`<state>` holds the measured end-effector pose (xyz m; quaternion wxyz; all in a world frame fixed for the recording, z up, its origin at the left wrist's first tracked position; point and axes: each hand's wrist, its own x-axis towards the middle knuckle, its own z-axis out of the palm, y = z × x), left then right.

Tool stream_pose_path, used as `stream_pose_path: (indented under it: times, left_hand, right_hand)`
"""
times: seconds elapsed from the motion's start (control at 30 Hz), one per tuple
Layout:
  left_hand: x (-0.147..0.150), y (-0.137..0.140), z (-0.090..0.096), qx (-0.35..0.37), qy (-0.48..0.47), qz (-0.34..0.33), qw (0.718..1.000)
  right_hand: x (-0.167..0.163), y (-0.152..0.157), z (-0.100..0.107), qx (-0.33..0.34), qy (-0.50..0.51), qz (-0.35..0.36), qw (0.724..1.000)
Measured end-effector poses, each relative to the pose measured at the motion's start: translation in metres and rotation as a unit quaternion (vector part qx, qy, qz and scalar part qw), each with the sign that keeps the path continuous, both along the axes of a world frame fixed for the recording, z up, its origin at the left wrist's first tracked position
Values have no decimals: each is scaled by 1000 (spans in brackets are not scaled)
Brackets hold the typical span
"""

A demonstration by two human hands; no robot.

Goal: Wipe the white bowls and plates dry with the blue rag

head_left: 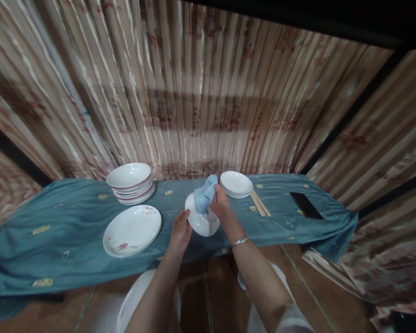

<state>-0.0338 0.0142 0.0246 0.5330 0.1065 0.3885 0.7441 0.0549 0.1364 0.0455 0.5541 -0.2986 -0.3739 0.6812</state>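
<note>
Over the table (pixel 72 231), fingers closed — left hand (pixel 180 227) pinches a dish (pixel 205 225); right hand (pixel 221 201), cloth (pixel 204 195).

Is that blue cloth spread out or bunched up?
Bunched up: the blue cloth shows crumpled folds where the right hand holds it against the white dish.

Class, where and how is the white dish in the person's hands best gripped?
Probably by its rim, pinched from the left, as the left hand does: the round dish offers a thin edge for thumb and fingers, while the blue cloth and right hand cover its upper right.
</note>
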Motion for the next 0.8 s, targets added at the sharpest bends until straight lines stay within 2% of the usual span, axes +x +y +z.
stream_pose_path:
  times: [0.1, 0.17, 0.27, 0.4, 0.53, 0.63, 0.73, 0.8]
  left_hand:
    - [-1, 1, -2, -1, -12, 1, 1000]
    - [-1, 2, -2, -1, -20, 2, 1000]
    - [1, 4, -1, 5, -28, 0, 1000]
    - [3, 4, -2, 22, -17, -2, 1000]
    - [5, 3, -3, 31, -8, 11, 999]
    - [8, 2, -1, 39, -3, 3, 999]
    - [14, 1, 3, 57, 18, -23, 998]
    - [17, 2, 6, 65, 31, -38, 997]
  right_hand:
    - [9, -1, -18, 41, -65, -49, 996]
    - [16, -7, -24, 135, -188, -70, 970]
    - [20, -28, -31, 294, -365, -55, 881]
    - [14, -68, -37, 423, -460, -34, 780]
    - [13, -94, -34, 479, -506, -63, 714]
    - [15, -91, -22, 509, -523, -82, 679]
    - [14, -72, -8, 512, -538, -103, 662]
    - [12, -57, -2, 498, -546, -106, 665]
